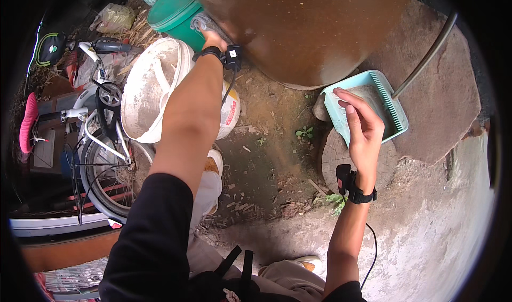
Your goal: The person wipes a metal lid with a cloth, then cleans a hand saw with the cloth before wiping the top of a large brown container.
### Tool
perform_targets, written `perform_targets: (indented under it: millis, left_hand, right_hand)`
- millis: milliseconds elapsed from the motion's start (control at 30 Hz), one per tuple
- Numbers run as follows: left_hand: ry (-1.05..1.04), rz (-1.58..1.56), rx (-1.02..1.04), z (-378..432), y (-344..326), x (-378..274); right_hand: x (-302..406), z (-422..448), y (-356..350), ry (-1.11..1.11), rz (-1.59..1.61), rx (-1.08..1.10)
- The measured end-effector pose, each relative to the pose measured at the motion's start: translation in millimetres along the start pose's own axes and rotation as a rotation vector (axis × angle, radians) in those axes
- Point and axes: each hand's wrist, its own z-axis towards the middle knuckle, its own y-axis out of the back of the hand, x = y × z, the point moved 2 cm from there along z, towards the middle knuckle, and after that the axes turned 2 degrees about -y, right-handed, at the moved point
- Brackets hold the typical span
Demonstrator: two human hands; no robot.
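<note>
My left hand [215,40] is at the side of a large glossy brown vessel [316,26], with a grey cloth [201,21] in its grip. Part of that hand and cloth is hidden by the wrist and the vessel's curve. My right hand [365,124] is held in front of a light-blue plastic dustpan [334,116] with a comb-toothed edge. Its thumb and fingers are apart and nothing shows between them. Whether it touches the dustpan, I cannot tell. The dustpan lies by a round log stump [336,154], partly over it.
A dirty white bucket [146,98] and a green bucket [176,16] stand left. Farther left is a white bicycle [90,102] with a pink saddle [29,122]. A flat stone slab [440,90] and a curved metal rod [426,56] are right, beside a whitish wall [472,206].
</note>
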Motion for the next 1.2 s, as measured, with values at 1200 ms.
perform_targets:
  millis: [1200]
  left_hand:
    - [0.619,-0.423,-0.070,-197,-35,223]
  right_hand:
    - [-50,-39,115,-0.071,0.220,-0.460]
